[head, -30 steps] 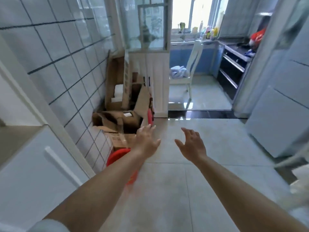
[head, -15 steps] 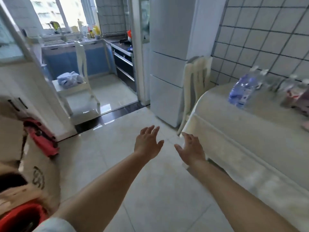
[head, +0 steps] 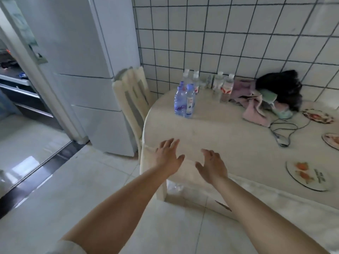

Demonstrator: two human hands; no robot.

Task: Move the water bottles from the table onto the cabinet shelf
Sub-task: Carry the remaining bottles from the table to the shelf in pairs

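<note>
Now, left hand: we see our left hand (head: 167,158) stretched forward, palm down, fingers spread and nearly straight, holding nothing, hovering over the near rounded edge of the table (head: 229,143).
Right hand: our right hand (head: 212,166) reaches out beside it, fingers loosely spread, thumb pointing inward toward the left hand, gripping nothing.
Arms: both forearms run bare from the bottom of the view, converging toward the table edge; a pale sleeve (head: 67,247) shows at the left elbow.
Front bottles: 2 clear bottles with blue caps (head: 184,100) stand touching each other on the pale tablecloth, well apart from our hands, with blue-lettered labels low on their bodies.
Back bottles: behind them, near the tiled wall (head: 238,43), we count about 4 white-capped bottles (head: 222,85), some with red and white labels; smaller details are too blurred to tell.
Axis: every bottle stands upright, long axis vertical, cap pointing up.
Beside them: a heap of pink and dark cloth (head: 271,99) lies just right of the back bottles.
Left of table: a cream chair (head: 132,94) stands between the table and a white refrigerator (head: 88,70).
</note>
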